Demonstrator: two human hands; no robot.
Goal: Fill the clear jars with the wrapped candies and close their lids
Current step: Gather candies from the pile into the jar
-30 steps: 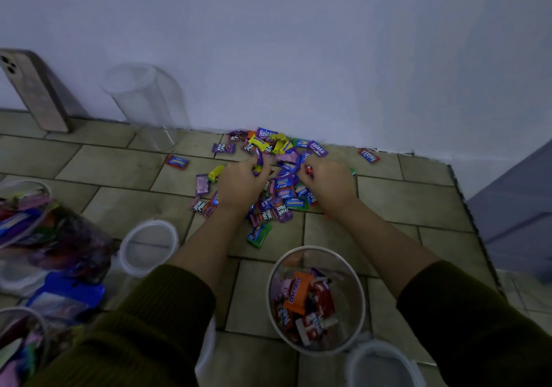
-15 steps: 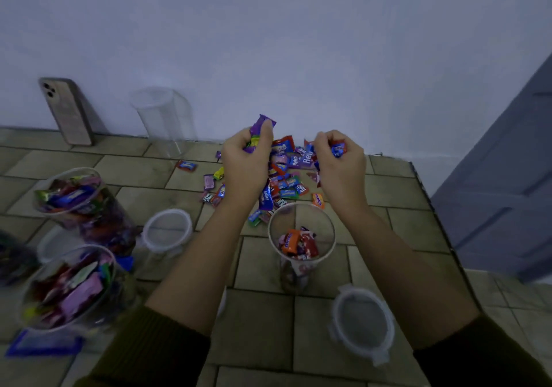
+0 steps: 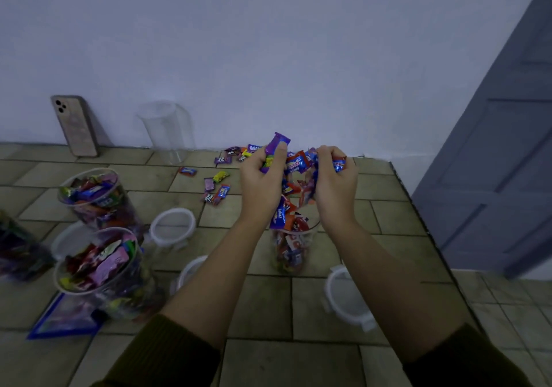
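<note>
Our left hand (image 3: 261,183) and right hand (image 3: 336,185) clamp their fingers on wrapped candies (image 3: 295,162) above one part-filled jar (image 3: 291,252); two full jars (image 3: 100,201) stand left, one empty jar (image 3: 167,129) behind

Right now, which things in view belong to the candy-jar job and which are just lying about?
Job: left hand and right hand gripping candies; jar below them; full jars; empty jar by the wall; lids.
Lying about: phone leaning on the wall; blue bag by the full jars; door.
</note>
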